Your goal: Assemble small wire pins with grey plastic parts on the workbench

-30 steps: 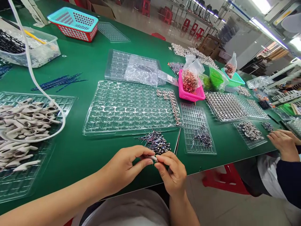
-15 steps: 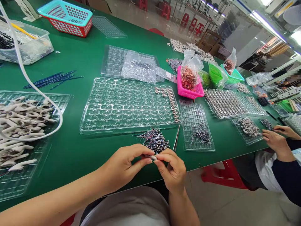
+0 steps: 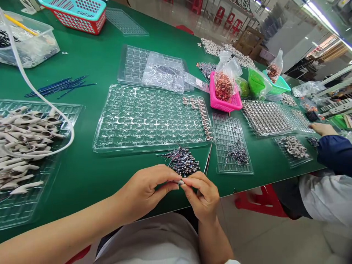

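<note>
Both hands meet at the table's front edge, pinching one small white earphone shell (image 3: 180, 182) between them. My left hand (image 3: 154, 187) grips its left end with thumb and forefinger; my right hand (image 3: 202, 194) pinches the right end. Fingers cover most of the shell. Metal tweezers (image 3: 208, 160) stick up from behind the right hand, apparently tucked in its curled fingers. Just beyond the hands lies a heap of small wired components (image 3: 183, 161). Behind it, a clear moulded tray (image 3: 148, 117) carries white shells along its right side.
A pile of white shells (image 3: 24, 135) fills a tray at left, crossed by a white cable (image 3: 30, 82). Beyond stand a clear tub (image 3: 41, 47) and a red basket (image 3: 79, 22). A pink basket (image 3: 225, 106) and smaller tray (image 3: 233, 146) stand right, near a co-worker's hand (image 3: 323, 129).
My hands stay together on the shell, with slight finger movement. The view has shifted a little. At right, the co-worker's hand has reached farther forward over the table.
</note>
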### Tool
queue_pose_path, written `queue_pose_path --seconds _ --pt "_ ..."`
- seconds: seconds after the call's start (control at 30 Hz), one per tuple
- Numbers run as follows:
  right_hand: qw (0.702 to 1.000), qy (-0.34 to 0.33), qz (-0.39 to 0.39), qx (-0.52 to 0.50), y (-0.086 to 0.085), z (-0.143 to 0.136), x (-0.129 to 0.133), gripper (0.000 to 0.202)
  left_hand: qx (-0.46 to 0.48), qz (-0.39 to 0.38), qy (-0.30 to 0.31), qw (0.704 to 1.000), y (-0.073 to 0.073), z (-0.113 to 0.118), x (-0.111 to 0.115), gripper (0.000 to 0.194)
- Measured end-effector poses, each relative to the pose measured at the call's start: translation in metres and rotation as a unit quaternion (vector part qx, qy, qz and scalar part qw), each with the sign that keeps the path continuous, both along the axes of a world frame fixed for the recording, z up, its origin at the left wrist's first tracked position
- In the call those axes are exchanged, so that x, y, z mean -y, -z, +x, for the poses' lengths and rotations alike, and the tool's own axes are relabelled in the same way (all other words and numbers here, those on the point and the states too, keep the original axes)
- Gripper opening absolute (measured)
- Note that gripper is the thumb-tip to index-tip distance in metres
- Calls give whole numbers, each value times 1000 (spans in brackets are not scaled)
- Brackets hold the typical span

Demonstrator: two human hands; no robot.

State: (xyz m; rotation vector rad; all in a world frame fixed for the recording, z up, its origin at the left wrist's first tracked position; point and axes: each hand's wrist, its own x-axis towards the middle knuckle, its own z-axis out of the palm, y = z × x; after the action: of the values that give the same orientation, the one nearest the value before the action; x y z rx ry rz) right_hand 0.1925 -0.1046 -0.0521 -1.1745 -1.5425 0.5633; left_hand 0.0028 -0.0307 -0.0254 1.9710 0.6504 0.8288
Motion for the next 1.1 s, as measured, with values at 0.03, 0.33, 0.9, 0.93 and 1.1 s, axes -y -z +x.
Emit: queue_pose_path --seconds 0.03,0.33,0.9,0.93,1.1 --pt "1000 0 2 2 0 0 0 33 1 2 -1 1000 0 0 0 22" --pt "998 52 -27 -8 0 -4 0 16 -41 -55 -31 997 -1 1 3 31" --pt "994 92 -46 44 1 -4 -3 13 -76 99 -50 991 -1 3 1 13" --pt "993 92 -45 51 0 -4 -2 13 -83 106 -46 990 -2 3 1 15" --pt "992 79 -25 91 0 2 1 9 -148 164 -41 974 -17 2 4 16"
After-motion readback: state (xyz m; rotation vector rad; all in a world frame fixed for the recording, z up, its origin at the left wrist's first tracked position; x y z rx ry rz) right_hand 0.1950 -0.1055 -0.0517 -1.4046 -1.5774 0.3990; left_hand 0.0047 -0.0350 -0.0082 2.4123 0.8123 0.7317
